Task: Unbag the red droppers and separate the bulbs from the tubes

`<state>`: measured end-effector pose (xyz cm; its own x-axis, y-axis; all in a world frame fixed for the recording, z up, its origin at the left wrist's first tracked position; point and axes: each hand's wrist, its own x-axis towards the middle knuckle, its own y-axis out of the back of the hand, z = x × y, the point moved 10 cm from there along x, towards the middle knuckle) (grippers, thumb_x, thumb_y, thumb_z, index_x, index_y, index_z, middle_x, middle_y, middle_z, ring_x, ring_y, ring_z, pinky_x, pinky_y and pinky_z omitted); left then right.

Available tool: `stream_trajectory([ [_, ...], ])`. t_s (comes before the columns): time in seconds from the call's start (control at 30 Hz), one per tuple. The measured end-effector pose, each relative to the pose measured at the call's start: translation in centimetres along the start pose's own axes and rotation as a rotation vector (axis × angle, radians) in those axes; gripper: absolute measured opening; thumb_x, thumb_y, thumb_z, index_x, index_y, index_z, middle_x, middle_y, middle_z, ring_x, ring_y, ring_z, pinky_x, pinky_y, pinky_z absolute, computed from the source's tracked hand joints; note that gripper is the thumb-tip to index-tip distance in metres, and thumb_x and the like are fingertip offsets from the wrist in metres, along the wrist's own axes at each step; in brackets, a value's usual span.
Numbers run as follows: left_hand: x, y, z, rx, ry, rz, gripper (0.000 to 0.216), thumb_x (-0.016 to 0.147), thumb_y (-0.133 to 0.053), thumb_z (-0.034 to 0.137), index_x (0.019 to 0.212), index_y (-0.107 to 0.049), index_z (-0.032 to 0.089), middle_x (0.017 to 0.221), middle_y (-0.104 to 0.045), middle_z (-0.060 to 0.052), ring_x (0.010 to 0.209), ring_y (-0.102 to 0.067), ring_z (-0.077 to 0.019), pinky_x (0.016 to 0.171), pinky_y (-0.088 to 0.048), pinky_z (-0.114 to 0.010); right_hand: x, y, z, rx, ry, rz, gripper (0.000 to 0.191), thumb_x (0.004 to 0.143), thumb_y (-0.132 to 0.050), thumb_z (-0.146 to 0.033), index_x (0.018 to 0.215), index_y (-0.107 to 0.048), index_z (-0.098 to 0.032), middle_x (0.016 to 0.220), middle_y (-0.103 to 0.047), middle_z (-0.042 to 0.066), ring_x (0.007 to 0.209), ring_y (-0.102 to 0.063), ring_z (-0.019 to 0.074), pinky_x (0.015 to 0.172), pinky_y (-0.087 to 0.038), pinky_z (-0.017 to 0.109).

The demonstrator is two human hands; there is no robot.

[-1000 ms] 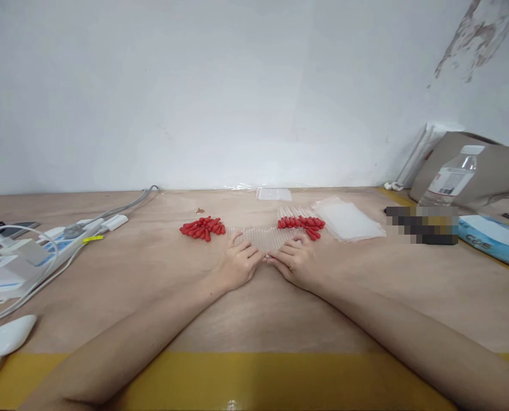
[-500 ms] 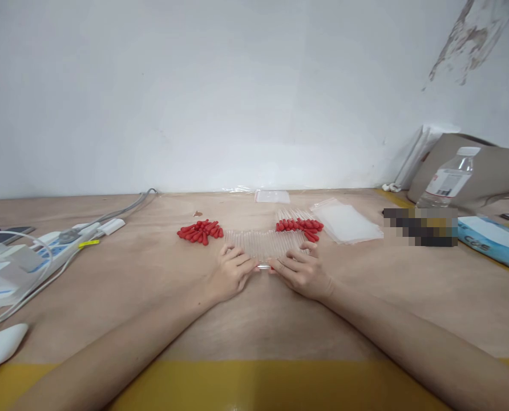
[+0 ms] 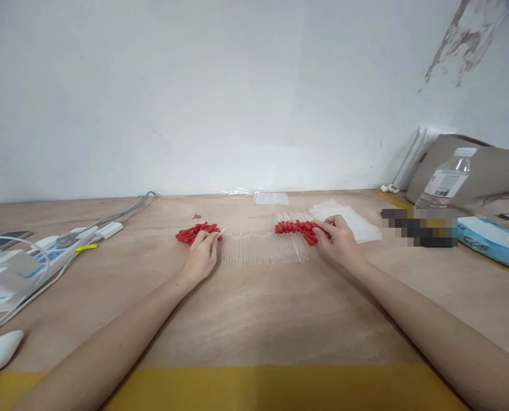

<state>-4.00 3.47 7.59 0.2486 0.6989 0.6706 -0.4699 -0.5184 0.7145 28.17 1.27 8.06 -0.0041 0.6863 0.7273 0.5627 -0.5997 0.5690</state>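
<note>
Glass tubes [image 3: 263, 249] lie side by side in a flat row at the middle of the tabletop [image 3: 254, 319], set parallel so that none rolls over another and each can be taken singly. To the left of the row sits a heap of loose red caps [image 3: 194, 232], and the left hand [image 3: 203, 258] rests at the near edge of that heap, fingers curled together and pinching what looks like a single tube whose pale tip points up toward the row's left end; whether a cap is also in the pinch cannot be told. At the row's right far corner lies a second group of tubes already wearing red caps [image 3: 297, 226], kept apart from the bare ones. The right hand [image 3: 339, 240] lies just right of these, fingers bent and closed at the capped ends, touching them; what it grips, if anything, is hidden by the fingers. Beyond the right hand lies a stack of clear plastic bags [image 3: 352, 220]. Farther right of the row stand a water bottle [image 3: 445, 180] and a cardboard box [image 3: 485, 168]. Well to the left of the row, a power strip [image 3: 49, 248] with cables lies along the tabletop's edge.
</note>
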Motion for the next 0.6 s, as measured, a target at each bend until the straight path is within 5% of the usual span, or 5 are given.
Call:
stream_trajectory([
  [0.13, 0.0, -0.9, 0.1, 0.015, -0.024, 0.031, 0.025, 0.084, -0.036, 0.016, 0.103, -0.052, 0.015, 0.089, -0.051, -0.008, 0.083, -0.053, -0.0191, 0.074, -0.046, -0.033, -0.1, -1.3, 2.4, -0.004, -0.149, -0.082, 0.029, 0.075, -0.047, -0.023, 0.100, -0.060, -0.014, 0.080, -0.052, 0.005, 0.063, -0.051, 0.0140, 0.059, -0.042, 0.028],
  [0.3, 0.6, -2.0, 0.5, 0.000, -0.064, -0.007, 0.015, 0.080, -0.039, 0.014, 0.082, -0.054, 0.016, 0.086, -0.052, -0.007, 0.078, -0.054, -0.0177, 0.068, -0.046, -0.030, -0.5, -1.8, 4.3, 0.053, -0.332, -0.140, 0.018, 0.071, -0.051, -0.029, 0.083, -0.057, -0.017, 0.067, -0.058, 0.001, 0.053, -0.049, 0.0120, 0.052, -0.039, 0.025],
  [0.6, -0.1, -2.4, 0.9, -0.071, -0.017, -0.112, 0.022, 0.082, -0.046, 0.035, 0.083, -0.057, 0.016, 0.082, -0.054, -0.005, 0.072, -0.054, -0.0158, 0.071, -0.046, -0.031, -0.2, -2.5, 3.9, -0.025, -0.233, -0.222, 0.017, 0.071, -0.054, -0.035, 0.071, -0.064, -0.021, 0.068, -0.063, 0.000, 0.060, -0.051, 0.0136, 0.059, -0.039, 0.026],
])
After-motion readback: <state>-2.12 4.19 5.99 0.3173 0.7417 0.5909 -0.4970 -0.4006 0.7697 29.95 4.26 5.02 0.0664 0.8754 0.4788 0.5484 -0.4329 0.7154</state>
